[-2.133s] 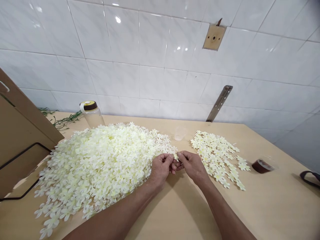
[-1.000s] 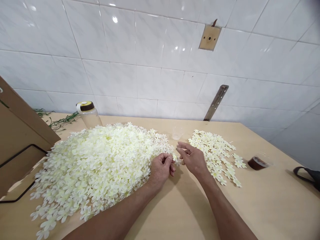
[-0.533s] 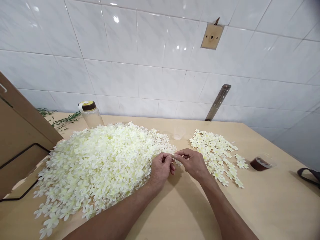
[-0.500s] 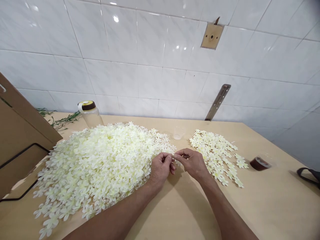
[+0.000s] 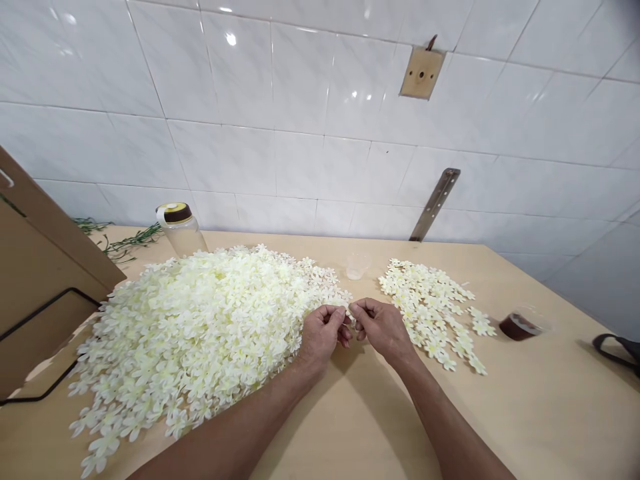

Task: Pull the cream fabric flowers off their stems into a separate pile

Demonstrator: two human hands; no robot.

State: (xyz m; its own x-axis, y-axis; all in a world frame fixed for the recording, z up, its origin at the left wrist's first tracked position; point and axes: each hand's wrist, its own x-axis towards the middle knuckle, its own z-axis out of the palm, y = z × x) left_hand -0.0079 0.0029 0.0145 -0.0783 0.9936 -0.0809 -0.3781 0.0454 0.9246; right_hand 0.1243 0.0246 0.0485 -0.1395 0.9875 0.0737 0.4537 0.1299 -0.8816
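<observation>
My left hand point(image 5: 323, 333) and my right hand point(image 5: 381, 328) meet over the table, fingertips almost touching. Thumb and fingers of each are pinched together. A small pale bit shows between them, too small and covered to name. Left of my hands spreads a large heap of white-yellow artificial flower heads point(image 5: 215, 320); its right edge reaches my left hand. A smaller, flatter spread of similar flowers point(image 5: 433, 307) lies just beyond and right of my right hand.
Behind my hands stands a small clear plastic cup point(image 5: 357, 267). A cup of dark liquid point(image 5: 523, 325) is at the right. At the left are a lidded bottle point(image 5: 181, 230), green stems point(image 5: 133, 241) and a cardboard box point(image 5: 45, 267). A tiled wall point(image 5: 300, 160) bounds the table point(image 5: 540, 407).
My right hand's fingertips have drawn slightly away to the right from my left fingertips and curled in more. My left hand stays almost where it was.
</observation>
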